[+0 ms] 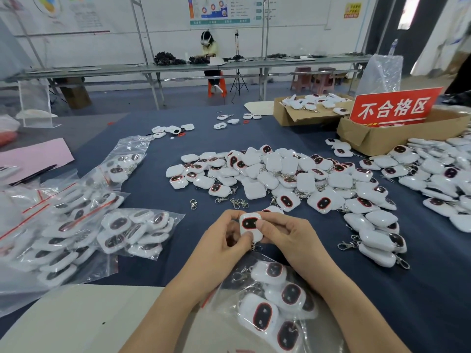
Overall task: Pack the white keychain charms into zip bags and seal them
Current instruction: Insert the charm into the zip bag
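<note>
My left hand and my right hand together hold one white keychain charm with a dark red-rimmed oval face, above the dark blue table. Directly below my hands lies a clear zip bag with several charms inside; I cannot tell whether its mouth is sealed. A big loose pile of charms spreads beyond my hands. Filled zip bags lie in a heap at the left.
Two cardboard boxes stand at the back right, one with charms and one with a red sign. More charms cover the right side. Loose metal clasps lie near my hands. A pink sheet lies far left. A person sits at a distant bench.
</note>
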{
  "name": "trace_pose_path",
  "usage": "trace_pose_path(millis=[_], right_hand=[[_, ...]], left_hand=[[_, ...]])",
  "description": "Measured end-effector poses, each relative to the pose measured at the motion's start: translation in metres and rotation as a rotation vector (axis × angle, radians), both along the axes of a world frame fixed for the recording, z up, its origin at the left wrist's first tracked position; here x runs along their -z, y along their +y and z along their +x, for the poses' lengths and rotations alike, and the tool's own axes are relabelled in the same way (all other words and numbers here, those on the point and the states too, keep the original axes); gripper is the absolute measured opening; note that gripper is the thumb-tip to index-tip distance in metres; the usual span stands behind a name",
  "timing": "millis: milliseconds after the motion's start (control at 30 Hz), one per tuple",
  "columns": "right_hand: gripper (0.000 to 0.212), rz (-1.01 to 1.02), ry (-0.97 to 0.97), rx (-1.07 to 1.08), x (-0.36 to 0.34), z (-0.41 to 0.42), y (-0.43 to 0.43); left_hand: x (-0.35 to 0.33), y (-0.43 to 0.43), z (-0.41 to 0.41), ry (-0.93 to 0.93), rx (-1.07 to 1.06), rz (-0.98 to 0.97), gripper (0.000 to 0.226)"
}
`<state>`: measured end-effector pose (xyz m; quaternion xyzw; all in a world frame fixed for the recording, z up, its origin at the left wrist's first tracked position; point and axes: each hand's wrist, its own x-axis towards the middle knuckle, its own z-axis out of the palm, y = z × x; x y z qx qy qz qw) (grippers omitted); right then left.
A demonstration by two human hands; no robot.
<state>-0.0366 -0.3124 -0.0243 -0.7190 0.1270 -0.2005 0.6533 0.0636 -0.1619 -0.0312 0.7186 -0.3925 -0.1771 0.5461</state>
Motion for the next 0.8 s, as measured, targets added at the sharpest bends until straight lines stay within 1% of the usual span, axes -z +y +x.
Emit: trace_pose_path(millis=[200,400,500,567,633,733,800], right_hand=[[0.028,0.019,-0.005,-0.023,0.002,0.002,0.000],[0.019,0.044,-0.012,-0.024,0.004,0.002,-0.003],[0.016,0.101,-0.017,-0.022,0.004,0.003,-0.003],[0.022,0.091,-0.025,-0.054,0.003,0.004,-0.002],[0.027,0.091,-0.048,-0.062,0.001,0.004,0.000],[0.016,0.123,-0.109,-0.029,0.000,0.003,0.002],[0.014,0.137,-0.142,-0.045,0.000,0.001,0.001]], left_hand=[[0.000,-0.001,0.001,0.007,-0.008,-0.009,0.025],[-0.001,-0.002,-0.001,0.010,-0.043,-0.038,0.019],[-0.003,-0.002,-0.001,0.078,-0.129,-0.117,0.019],[-0.005,-0.001,0.001,0.072,-0.195,-0.159,0.018],[-0.007,-0.001,0.000,0.027,-0.207,-0.160,0.018],[-0.009,-0.002,-0.005,0.005,-0.152,-0.139,0.018],[-0.010,-0.002,-0.006,0.014,-0.137,-0.151,0.020]])
